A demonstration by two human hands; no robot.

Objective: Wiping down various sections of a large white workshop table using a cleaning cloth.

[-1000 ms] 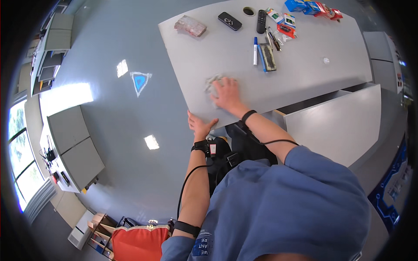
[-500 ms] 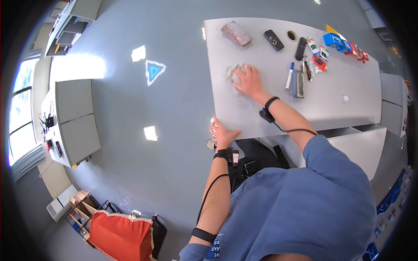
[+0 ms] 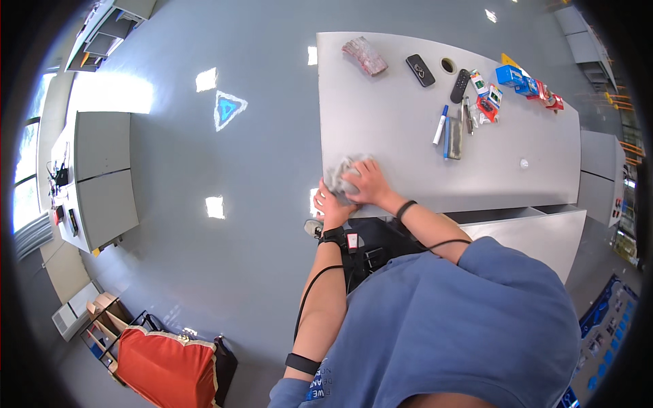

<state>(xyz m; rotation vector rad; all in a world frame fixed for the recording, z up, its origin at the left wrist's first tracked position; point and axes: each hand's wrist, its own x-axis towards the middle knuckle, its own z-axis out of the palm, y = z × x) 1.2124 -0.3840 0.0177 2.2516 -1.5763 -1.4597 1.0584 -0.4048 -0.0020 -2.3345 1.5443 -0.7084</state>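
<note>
A crumpled greyish-white cloth (image 3: 340, 170) is bunched up at the near left corner of the white table (image 3: 394, 136). My right hand (image 3: 369, 183) is closed on it from the right, fingers curled over its folds. From the near side, at the table's edge, my left hand (image 3: 333, 206) meets the same cloth, its fingers along the left of the bundle and its thumb pointing right. The folds hide part of the left fingers.
Toward the far side lie a crumpled packet (image 3: 364, 56), a black phone-like case (image 3: 420, 70) and a remote control (image 3: 460, 86). A marker (image 3: 441, 125), an eraser block (image 3: 454, 139), pens (image 3: 467, 115) and small blue boxes (image 3: 509, 75) sit further right. Below the tabletop, a drawer (image 3: 537, 234) stands pulled out.
My right hand has drawn the cloth nearer, down to the table's near left corner. My left hand, earlier spread at the edge, now meets the cloth.
</note>
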